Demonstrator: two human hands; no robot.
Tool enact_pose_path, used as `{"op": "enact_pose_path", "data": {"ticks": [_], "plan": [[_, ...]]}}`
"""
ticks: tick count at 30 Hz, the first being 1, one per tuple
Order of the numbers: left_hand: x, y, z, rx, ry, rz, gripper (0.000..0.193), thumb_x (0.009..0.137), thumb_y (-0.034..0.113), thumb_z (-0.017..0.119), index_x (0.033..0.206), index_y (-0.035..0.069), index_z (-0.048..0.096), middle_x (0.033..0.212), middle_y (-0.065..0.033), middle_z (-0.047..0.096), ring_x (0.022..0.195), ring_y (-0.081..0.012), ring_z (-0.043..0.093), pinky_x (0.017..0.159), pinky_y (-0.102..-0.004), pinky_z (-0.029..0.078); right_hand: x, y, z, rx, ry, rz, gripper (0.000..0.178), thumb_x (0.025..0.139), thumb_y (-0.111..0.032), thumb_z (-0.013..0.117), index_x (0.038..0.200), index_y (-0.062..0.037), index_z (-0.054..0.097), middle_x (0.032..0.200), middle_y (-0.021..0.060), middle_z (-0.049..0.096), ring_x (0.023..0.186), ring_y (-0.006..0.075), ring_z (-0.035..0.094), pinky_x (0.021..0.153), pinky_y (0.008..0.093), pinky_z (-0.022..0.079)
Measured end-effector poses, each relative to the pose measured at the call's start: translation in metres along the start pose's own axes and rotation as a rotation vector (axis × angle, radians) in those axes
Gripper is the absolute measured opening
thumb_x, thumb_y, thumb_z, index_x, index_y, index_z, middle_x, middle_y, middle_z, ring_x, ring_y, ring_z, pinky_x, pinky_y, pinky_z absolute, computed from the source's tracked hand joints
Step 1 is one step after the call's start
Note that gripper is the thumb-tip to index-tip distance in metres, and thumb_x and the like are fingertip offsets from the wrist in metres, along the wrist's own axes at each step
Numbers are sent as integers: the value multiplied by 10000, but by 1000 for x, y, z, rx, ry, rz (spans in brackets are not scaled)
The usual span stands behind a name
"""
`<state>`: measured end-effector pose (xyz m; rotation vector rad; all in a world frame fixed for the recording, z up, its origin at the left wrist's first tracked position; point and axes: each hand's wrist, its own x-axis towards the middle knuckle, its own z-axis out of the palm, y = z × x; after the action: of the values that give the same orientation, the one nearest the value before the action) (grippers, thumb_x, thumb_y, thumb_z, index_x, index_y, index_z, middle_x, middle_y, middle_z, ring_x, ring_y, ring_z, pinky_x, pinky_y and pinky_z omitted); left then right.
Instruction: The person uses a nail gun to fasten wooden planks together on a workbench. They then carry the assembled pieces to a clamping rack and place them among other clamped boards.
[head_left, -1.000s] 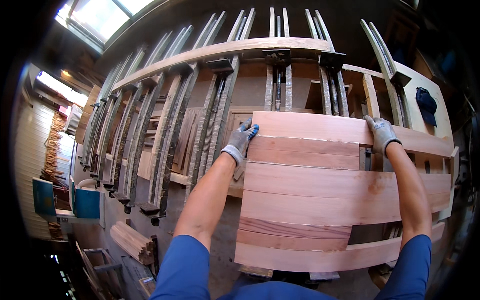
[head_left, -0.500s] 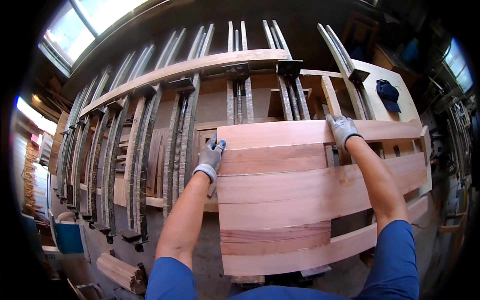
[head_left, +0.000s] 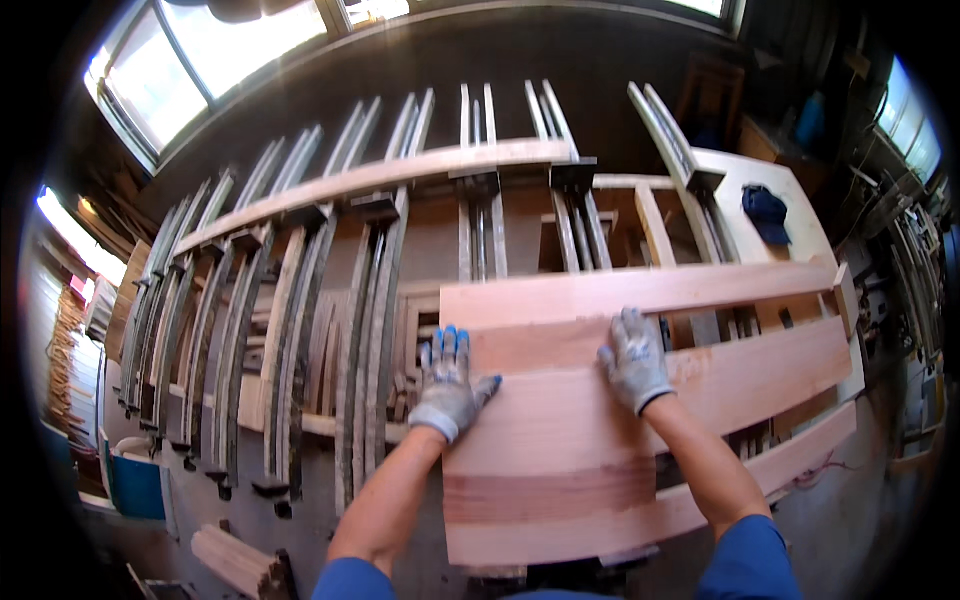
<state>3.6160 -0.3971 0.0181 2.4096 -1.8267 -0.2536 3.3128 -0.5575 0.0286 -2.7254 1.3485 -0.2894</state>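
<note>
A pale reddish wooden panel [head_left: 545, 425] of long and short boards set edge to edge lies before me. My left hand [head_left: 447, 385], in a grey glove with blue fingertips, is open at the panel's left edge, its fingers spread and the thumb over the wood. Flat on the boards, close to the inner end of a short board [head_left: 550, 347], rests my open right hand [head_left: 636, 362], gloved alike. Between the long boards on the right there are gaps. A crosspiece [head_left: 845, 298] stands at their right end.
Beyond the panel runs a row of long metal bar clamps [head_left: 375, 300] with screws. A long wooden strip [head_left: 380, 178] lies across them. To the right, a dark cap [head_left: 766, 213] sits on a pale board [head_left: 812, 232]. Bundled wood [head_left: 238, 560] lies at lower left.
Both hands have come nearer: the left from the far left corner down the edge, the right off the farthest board onto the boards nearer me. The view has tilted upward.
</note>
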Motion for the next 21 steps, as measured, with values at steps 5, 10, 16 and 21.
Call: {"op": "enact_pose_path", "data": {"ticks": [5,10,16,21], "plan": [[2,5,-6,17,-48,-43,989,990,601,536,1651,0,110,1730,-224,65,1607,-384,21,1286,-514,-15,-42,9,-17,116,265,-40,500,969,-240,653,1381,27,556,1417,264,565,1323,448,509,1154,544,366],[4,6,-6,46,-27,-22,967,1012,591,503,1653,1,83,1731,-228,36,1610,-376,-18,1286,-506,-29,-128,-3,-72,218,273,50,473,959,-188,666,1379,3,563,1353,248,610,1258,434,560,1100,523,424],[4,3,-5,-16,-42,-47,985,1005,626,492,1658,14,80,1738,-206,26,1611,-360,-38,1287,-489,-37,-275,-63,-141,235,409,139,308,957,-112,651,1238,14,663,1194,217,691,1091,418,647,979,482,506],[8,1,-16,-53,-105,-53,1017,978,701,472,1659,30,125,1740,-185,72,1616,-334,-20,1289,-491,-26,-431,-130,-120,228,334,358,202,933,-117,688,1124,-53,685,1070,163,711,963,386,674,875,477,535]]}}
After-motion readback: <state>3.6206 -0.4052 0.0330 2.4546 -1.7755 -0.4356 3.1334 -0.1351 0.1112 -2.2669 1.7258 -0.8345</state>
